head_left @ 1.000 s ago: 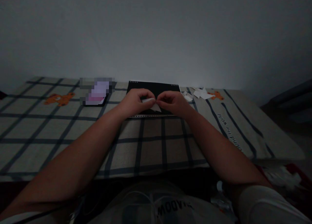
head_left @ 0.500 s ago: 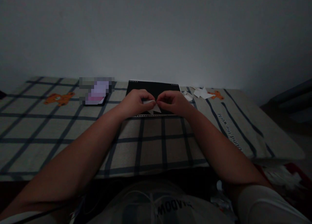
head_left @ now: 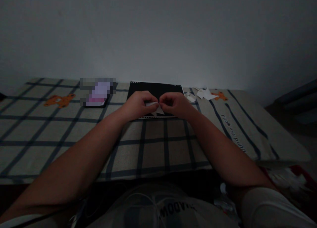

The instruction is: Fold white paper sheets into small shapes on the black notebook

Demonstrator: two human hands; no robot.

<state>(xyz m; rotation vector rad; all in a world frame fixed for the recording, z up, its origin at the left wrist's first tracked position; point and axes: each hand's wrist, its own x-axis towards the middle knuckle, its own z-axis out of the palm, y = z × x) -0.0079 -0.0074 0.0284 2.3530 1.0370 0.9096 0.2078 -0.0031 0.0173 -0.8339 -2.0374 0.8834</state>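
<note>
Both hands meet over a black sheet or board [head_left: 156,88] with punched holes along its edges, lying on the table. My left hand [head_left: 139,104] is closed in a pinch on a small piece of white paper [head_left: 150,104], part of which shows beneath the fingers. My right hand [head_left: 177,104] is closed too, thumb and forefinger pressed together right beside the left fingertips; what it pinches, if anything, is too small to make out. Pointed pale paper shapes [head_left: 159,111] show on the black surface just below the fingertips.
Left of the hands lies a phone [head_left: 99,94] with a lit, partly blurred screen. Scraps of white paper [head_left: 206,94] lie to the right, near a bear print. A checked cloth [head_left: 153,145] covers the table, which stands against a grey wall [head_left: 158,33].
Almost nothing differs. The fingertips of both hands have shifted very slightly, and the hands stay together over the black sheet.
</note>
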